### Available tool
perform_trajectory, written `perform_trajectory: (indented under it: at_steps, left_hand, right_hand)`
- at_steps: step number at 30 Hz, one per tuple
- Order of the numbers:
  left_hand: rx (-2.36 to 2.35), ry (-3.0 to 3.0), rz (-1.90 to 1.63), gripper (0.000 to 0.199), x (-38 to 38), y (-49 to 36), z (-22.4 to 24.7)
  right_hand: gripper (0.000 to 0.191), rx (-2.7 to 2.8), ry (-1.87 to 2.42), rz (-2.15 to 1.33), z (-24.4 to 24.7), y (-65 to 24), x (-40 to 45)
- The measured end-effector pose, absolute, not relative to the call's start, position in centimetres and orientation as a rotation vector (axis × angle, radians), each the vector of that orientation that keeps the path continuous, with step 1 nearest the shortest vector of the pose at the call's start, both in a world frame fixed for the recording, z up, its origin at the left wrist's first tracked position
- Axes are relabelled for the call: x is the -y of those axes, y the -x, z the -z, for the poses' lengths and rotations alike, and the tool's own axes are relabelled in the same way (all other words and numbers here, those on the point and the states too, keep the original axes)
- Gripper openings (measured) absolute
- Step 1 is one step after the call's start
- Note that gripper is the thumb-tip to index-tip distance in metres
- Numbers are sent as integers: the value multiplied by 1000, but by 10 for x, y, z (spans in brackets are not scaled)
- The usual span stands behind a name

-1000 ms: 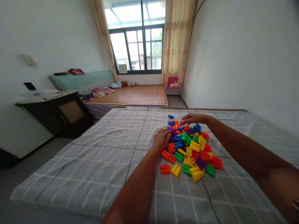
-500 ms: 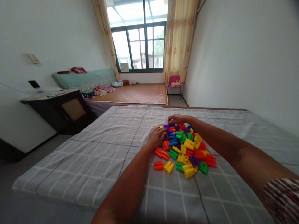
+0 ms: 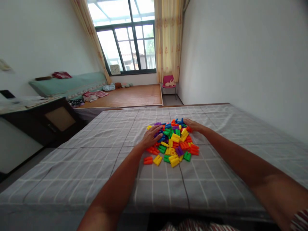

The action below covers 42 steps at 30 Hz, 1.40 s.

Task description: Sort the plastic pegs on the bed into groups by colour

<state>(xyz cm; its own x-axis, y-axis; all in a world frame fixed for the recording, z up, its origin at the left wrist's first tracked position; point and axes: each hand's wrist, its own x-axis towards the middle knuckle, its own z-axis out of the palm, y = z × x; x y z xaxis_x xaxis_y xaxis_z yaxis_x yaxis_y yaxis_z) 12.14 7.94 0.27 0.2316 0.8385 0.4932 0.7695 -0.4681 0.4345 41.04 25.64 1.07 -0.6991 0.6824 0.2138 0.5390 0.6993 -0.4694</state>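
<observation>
A heap of plastic pieces in yellow, green, red, orange, blue and purple [image 3: 175, 138] lies on a grey checked cloth [image 3: 101, 166]. My left hand [image 3: 152, 136] rests against the heap's left side, its fingers spread over blue and purple pieces. At the far right edge of the heap, my right hand [image 3: 193, 125] touches blue and red pieces with its fingers stretched out; part of its fingertips is hidden. Nearest to me, an orange piece [image 3: 148, 160] and a yellow piece [image 3: 157, 160] lie a little apart from the heap.
Beyond the cloth is a low bed with a brown mat [image 3: 134, 94] and some clothes. A dark cabinet [image 3: 59, 118] stands at the left. A pink chair [image 3: 168, 80] is by the curtain, and a white wall [image 3: 240, 64] rises at the right.
The camera view has shifted to the right. My right hand has moved from the heap's back to its right edge. My left hand now reaches further over the left side.
</observation>
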Motion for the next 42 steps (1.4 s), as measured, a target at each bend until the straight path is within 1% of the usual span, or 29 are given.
perform_trajectory:
  at_steps: [3,6,8,11,13,16,18,21,24,28,34,37,40,42]
  left_hand:
    - [-1517,-2414,-994,51,-78,-124,-1]
    - [-1560,-2378,-1037,46,-78,-119,1]
    - [-1614,-2349,-1080,41,-79,-115,2]
    - [-1684,-2311,-1131,37,-81,-109,4]
    - [-1717,-2295,-1138,36,-81,-107,5]
    - [-1730,-2295,-1125,35,-81,-107,6]
    - [-1740,-2292,-1115,36,-81,-106,6]
    - [-1748,-2292,-1097,36,-80,-106,7]
    - [-1735,-2294,-1098,36,-80,-106,6]
    - [-1734,-2281,-1107,35,-80,-106,6]
    - [-1719,-2282,-1096,36,-80,-104,5]
    - [-1713,-2280,-1092,36,-79,-104,5]
    - [-1717,-2276,-1079,35,-79,-103,5]
    - [-1716,-2277,-1077,36,-80,-102,5]
  right_hand:
    - [62,2372,943,-726,0,-386,-237]
    - [60,2267,740,-847,-13,-370,-213]
    - [54,2248,635,-816,-27,-369,-199]
    - [41,2247,612,-734,-43,-375,-181]
    - [35,2344,544,-710,-46,-378,-169]
    - [32,2558,325,-630,-46,-378,-158]
    - [26,2608,265,-620,-44,-378,-158]
    - [21,2477,434,-760,-38,-383,-172]
    - [27,2176,688,-970,-29,-393,-194]
    - [36,1882,797,-1127,-16,-405,-215]
    - [39,2070,843,-1188,-18,-415,-217]
    - [45,1964,827,-1239,-23,-418,-218]
    - [43,1829,914,-1166,-19,-423,-229]
    - [43,1848,983,-1081,-10,-428,-238]
